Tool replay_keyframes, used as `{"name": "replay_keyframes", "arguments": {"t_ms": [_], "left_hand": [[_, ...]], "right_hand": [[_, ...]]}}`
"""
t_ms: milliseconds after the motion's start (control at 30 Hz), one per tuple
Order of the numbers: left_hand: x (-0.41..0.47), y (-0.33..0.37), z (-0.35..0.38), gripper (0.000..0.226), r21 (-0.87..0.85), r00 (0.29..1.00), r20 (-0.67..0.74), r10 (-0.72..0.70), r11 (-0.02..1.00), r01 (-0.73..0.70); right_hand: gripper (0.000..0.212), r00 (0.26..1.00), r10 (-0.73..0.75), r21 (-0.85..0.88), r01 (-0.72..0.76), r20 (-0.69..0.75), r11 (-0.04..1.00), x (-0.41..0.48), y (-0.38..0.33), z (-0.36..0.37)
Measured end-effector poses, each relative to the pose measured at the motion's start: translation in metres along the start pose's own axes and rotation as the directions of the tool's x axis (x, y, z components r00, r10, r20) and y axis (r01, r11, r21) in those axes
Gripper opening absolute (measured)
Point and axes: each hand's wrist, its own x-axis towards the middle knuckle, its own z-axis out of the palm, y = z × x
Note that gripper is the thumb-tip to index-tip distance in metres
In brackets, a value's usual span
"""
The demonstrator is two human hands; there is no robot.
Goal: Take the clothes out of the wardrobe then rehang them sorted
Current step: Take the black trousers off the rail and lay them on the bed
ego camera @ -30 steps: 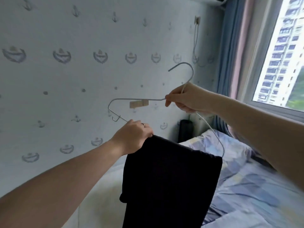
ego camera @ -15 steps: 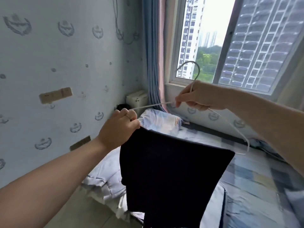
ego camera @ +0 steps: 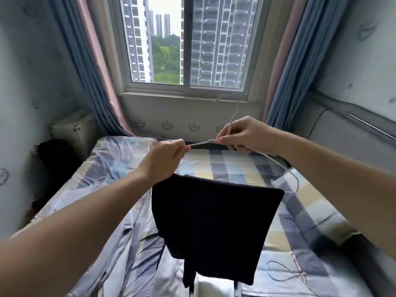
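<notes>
The 2 bare arms reach forward, converging. The left hand (ego camera: pixel 165 159) curls its fingers round one end of the white hanger (ego camera: pixel 201 143). The right hand (ego camera: pixel 244 136), slightly higher, pinches its neck (thumb against forefinger).

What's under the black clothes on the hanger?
Below the black clothes on the hanger lies the bed with its checked sheet. The patch right behind the cloth is covered, so anything there can't be seen.
</notes>
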Motion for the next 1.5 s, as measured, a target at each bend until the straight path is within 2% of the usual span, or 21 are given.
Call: {"name": "replay_keyframes", "arguments": {"t_ms": [133, 233, 400, 467, 533, 633, 733, 800, 933, 1100, 1267, 1367, 1500], "left_hand": [[0.022, 0.001, 0.044, 0.035, -0.053, 0.998, 0.036, -0.046, 0.997, 0.048], [0.038, -0.004, 0.076, 0.034, -0.070, 0.995, 0.064, -0.073, 0.995, 0.077], [0.059, 0.000, 0.138, 0.043, -0.064, 0.984, 0.167, -0.058, 0.996, 0.069], [0.062, 0.000, 0.162, 0.053, -0.069, 0.974, 0.221, -0.045, 0.996, 0.062], [0.060, 0.001, 0.183, 0.053, -0.072, 0.960, 0.278, -0.040, 0.995, 0.062], [0.050, -0.001, 0.206, 0.056, -0.052, 0.931, 0.358, -0.069, 0.994, 0.094], [0.031, -0.009, 0.216, 0.065, 0.025, 0.873, 0.435, -0.219, 0.972, 0.232], [0.022, -0.015, 0.212, 0.070, 0.052, 0.835, 0.445, -0.324, 0.940, 0.337], [0.016, -0.030, 0.182, 0.081, 0.097, 0.796, 0.432, -0.424, 0.899, 0.427], [0.027, -0.051, 0.133, 0.086, 0.197, 0.711, 0.479, -0.515, 0.852, 0.484], [0.043, -0.098, 0.132, 0.078, 0.231, 0.670, 0.492, -0.556, 0.825, 0.515], [0.046, -0.137, 0.164, 0.081, 0.229, 0.658, 0.522, -0.543, 0.832, 0.505], [0.042, -0.183, 0.219, 0.064, 0.216, 0.596, 0.608, -0.525, 0.831, 0.512]], "right_hand": [[0.012, 0.990, 0.141, -0.084, -0.142, -0.013, 0.986, -0.018, 0.079, -0.033], [0.014, 0.973, 0.222, -0.063, -0.227, -0.068, 0.972, -0.029, 0.139, -0.055], [0.018, 0.960, 0.254, -0.021, -0.258, -0.118, 0.966, -0.036, 0.212, -0.076], [0.019, 0.958, 0.268, 0.020, -0.267, -0.103, 0.963, -0.040, 0.240, -0.083], [0.023, 0.956, 0.285, 0.069, -0.281, -0.065, 0.957, -0.043, 0.268, -0.085], [0.025, 0.954, 0.299, 0.088, -0.300, 0.028, 0.950, -0.042, 0.300, -0.081], [0.027, 0.938, 0.284, 0.108, -0.309, 0.197, 0.945, -0.031, 0.319, -0.071], [0.028, 0.904, 0.278, 0.099, -0.324, 0.323, 0.941, -0.015, 0.325, -0.063], [0.032, 0.808, 0.262, 0.133, -0.384, 0.527, 0.914, 0.020, 0.317, -0.050], [0.034, 0.725, 0.182, 0.187, -0.396, 0.664, 0.899, 0.068, 0.301, -0.027], [0.035, 0.762, 0.198, 0.215, -0.406, 0.617, 0.888, 0.108, 0.303, -0.003], [0.034, 0.790, 0.287, 0.173, -0.439, 0.542, 0.881, 0.128, 0.317, 0.016], [0.031, 0.781, 0.451, 0.087, -0.534, 0.431, 0.841, 0.151, 0.345, 0.047]]}}
